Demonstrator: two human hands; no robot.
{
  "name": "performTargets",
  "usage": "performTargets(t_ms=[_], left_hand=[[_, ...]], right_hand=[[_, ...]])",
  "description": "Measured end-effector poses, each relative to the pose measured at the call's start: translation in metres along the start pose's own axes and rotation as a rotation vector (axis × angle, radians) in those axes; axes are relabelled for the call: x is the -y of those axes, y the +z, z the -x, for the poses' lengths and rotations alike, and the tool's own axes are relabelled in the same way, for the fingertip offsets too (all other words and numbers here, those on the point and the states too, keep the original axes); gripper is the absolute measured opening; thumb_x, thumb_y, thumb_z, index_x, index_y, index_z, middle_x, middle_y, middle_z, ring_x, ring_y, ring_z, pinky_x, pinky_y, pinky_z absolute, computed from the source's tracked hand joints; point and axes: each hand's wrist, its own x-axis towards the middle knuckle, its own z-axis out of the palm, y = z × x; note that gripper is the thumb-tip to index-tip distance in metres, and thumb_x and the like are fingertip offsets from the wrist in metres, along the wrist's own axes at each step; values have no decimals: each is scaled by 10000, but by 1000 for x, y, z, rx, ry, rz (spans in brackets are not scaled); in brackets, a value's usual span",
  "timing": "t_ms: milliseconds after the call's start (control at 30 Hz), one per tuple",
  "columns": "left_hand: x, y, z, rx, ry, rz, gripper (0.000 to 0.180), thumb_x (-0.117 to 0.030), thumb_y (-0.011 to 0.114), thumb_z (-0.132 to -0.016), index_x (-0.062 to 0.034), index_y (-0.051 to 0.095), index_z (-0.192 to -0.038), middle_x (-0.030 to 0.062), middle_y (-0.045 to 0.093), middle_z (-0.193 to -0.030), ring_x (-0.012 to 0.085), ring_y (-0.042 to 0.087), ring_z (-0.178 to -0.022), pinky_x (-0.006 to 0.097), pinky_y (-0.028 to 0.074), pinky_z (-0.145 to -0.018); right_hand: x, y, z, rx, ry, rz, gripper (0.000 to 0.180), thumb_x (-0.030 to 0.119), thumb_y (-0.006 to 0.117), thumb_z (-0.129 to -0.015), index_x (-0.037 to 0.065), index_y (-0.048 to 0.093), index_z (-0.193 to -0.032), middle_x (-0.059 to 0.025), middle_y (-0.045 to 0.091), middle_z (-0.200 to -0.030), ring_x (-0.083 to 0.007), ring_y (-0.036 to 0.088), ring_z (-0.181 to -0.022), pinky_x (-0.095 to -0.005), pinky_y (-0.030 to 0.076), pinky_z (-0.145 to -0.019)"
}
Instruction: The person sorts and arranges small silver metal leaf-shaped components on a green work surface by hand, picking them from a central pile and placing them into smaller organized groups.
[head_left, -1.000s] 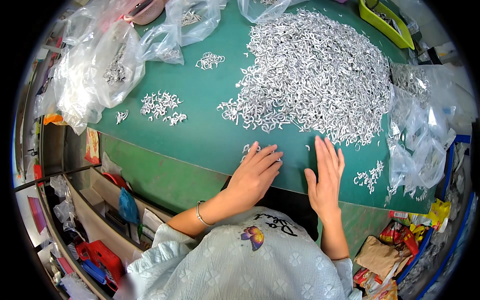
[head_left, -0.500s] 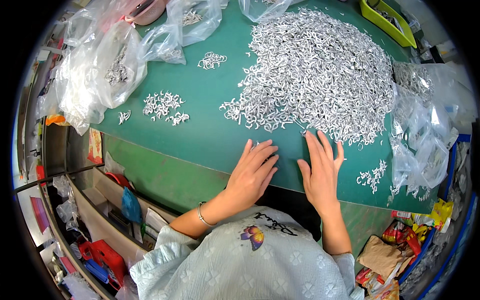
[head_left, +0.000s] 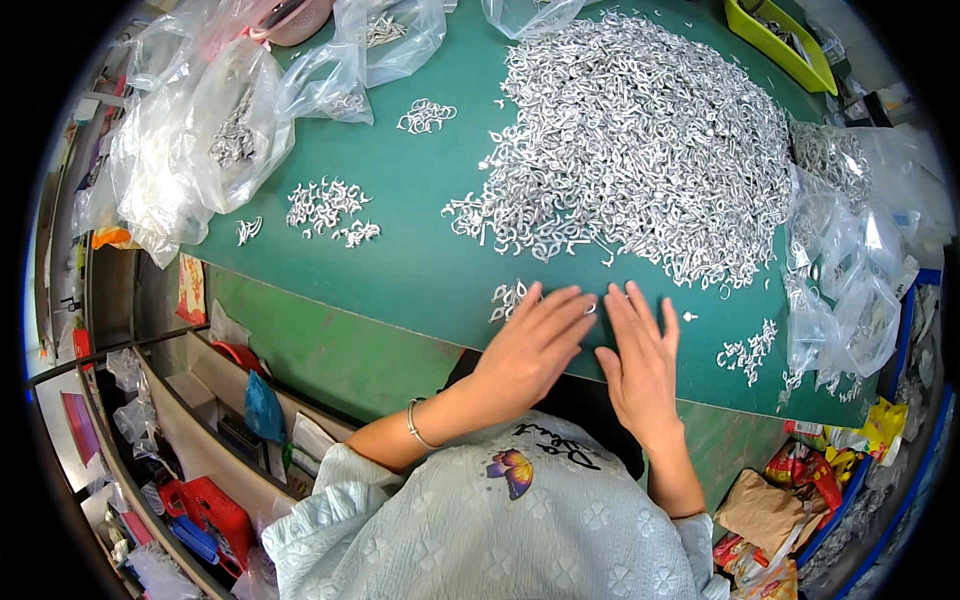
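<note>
My left hand (head_left: 532, 342) and my right hand (head_left: 640, 358) lie flat, palms down, side by side on the green table (head_left: 420, 270) near its front edge. Their fingers are spread and the fingertips nearly meet. A small cluster of silver metal hooks (head_left: 508, 296) peeks out from under my left hand's fingertips. Just beyond both hands spreads a large heap of the same silver hooks (head_left: 640, 140). Whether any pieces lie under the palms is hidden.
Small hook clusters lie at the left (head_left: 325, 205), far middle (head_left: 425, 116) and right front (head_left: 748, 352). Clear plastic bags of parts stand at the far left (head_left: 200, 140) and right (head_left: 850, 270). A yellow-green tray (head_left: 785, 45) sits far right. Shelves and a red basket (head_left: 215, 510) are below left.
Both hands have slid toward each other over the table; the gap between them has closed and the small hook cluster is now mostly under my left fingers.
</note>
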Motion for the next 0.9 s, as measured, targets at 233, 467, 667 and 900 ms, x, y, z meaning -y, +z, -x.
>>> performTargets(t_ms=[233, 467, 667, 900], left_hand=[[3, -10, 2, 120, 62, -137, 365, -8, 653, -816, 62, 603, -1171, 157, 530, -1345, 327, 449, -1326, 604, 240, -1125], [8, -20, 14, 19, -71, -135, 320, -17, 667, -833, 14, 626, -1149, 137, 554, -1299, 330, 462, -1310, 604, 249, -1123], [2, -17, 6, -75, -128, -120, 327, -9, 677, -823, -19, 636, -1148, 121, 571, -1276, 330, 473, -1302, 602, 262, -1119], [15, -17, 18, -125, -130, -91, 290, 44, 677, -797, -16, 652, -1080, 125, 589, -1225, 347, 510, -1253, 575, 339, -1087]], right_hand=[[-12, -4, -4, -178, 31, -3, 378, 14, 579, -879, -27, 572, -1255, -159, 566, -1326, -332, 482, -1288, -498, 327, -1084], [-9, 3, -14, -7, 25, 151, 426, 80, 609, -896, -2, 543, -1308, -129, 525, -1391, -318, 434, -1343, -516, 287, -1107], [-6, -4, -22, -91, 3, 81, 359, 75, 605, -901, -28, 576, -1244, -136, 542, -1366, -332, 459, -1322, -527, 292, -1105], [-7, 5, -13, -112, -37, -38, 270, 20, 645, -860, -31, 644, -1126, -134, 623, -1225, -321, 564, -1184, -452, 420, -1004]])
